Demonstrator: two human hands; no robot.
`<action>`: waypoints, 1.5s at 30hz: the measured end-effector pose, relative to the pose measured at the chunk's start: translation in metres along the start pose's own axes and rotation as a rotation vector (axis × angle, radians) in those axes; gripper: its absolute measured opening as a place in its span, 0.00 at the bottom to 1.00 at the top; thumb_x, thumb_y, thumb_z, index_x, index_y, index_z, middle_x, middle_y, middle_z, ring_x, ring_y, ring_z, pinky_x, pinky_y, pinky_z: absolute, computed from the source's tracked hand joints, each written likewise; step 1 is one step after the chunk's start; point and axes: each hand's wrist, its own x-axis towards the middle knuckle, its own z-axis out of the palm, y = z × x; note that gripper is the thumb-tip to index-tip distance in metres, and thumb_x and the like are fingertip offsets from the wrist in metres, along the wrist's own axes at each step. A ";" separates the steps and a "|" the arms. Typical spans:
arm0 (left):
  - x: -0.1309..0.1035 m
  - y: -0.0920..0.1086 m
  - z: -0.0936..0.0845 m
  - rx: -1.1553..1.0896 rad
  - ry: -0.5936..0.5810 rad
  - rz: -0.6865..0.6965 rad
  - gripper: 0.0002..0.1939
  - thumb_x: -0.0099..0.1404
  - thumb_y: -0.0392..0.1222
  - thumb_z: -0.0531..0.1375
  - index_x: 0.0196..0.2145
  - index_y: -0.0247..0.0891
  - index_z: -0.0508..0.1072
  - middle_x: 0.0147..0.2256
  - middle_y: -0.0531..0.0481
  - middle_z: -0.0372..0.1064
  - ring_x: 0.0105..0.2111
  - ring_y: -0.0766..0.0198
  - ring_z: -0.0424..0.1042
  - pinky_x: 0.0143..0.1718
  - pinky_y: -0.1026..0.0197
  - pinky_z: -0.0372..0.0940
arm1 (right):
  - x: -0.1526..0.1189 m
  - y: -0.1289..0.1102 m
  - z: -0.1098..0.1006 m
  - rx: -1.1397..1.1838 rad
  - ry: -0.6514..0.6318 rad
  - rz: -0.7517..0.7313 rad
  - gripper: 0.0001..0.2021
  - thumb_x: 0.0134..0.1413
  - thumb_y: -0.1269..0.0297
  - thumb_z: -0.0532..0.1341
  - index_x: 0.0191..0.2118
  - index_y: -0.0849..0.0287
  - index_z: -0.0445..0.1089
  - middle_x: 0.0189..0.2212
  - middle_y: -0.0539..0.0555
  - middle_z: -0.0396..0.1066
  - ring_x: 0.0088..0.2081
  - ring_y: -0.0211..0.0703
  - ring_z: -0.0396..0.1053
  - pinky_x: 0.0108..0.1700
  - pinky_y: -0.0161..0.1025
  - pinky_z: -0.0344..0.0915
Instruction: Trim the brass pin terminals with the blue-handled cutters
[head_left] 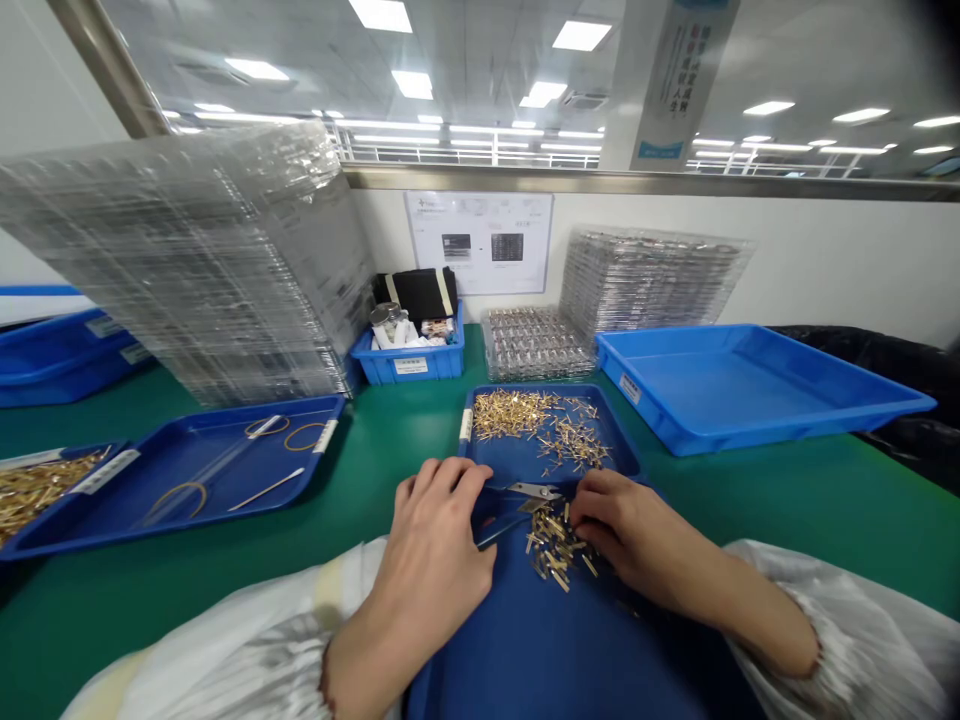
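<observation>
left hand (433, 545) palm down on near blue tray (525, 650), fingers curled, grip cannot tell | right hand (626, 530) fingertips pinching at small pile of gold pins (553, 548) | tweezers (525, 492) between hands, holder unclear | bigger pin heap (536, 420) at tray's far end

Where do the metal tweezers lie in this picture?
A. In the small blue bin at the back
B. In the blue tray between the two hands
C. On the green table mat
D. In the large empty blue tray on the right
B: the tweezers lie in the blue tray, between the left hand and the right hand, beside the small gold pins.
</observation>
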 end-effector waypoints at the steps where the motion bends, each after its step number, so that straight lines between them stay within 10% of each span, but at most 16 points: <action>1: 0.000 0.000 0.000 0.001 0.000 0.002 0.23 0.47 0.29 0.56 0.43 0.40 0.66 0.42 0.47 0.64 0.44 0.53 0.60 0.43 0.50 0.57 | 0.000 0.000 0.000 0.008 0.010 0.001 0.09 0.53 0.78 0.52 0.28 0.61 0.66 0.30 0.52 0.64 0.32 0.38 0.63 0.35 0.33 0.60; 45: -0.004 0.006 -0.001 0.065 -0.096 0.096 0.16 0.50 0.28 0.54 0.38 0.38 0.67 0.37 0.47 0.64 0.39 0.54 0.60 0.39 0.50 0.57 | -0.004 -0.004 -0.001 0.119 0.229 -0.140 0.10 0.57 0.75 0.50 0.41 0.58 0.64 0.36 0.52 0.66 0.36 0.38 0.65 0.38 0.34 0.62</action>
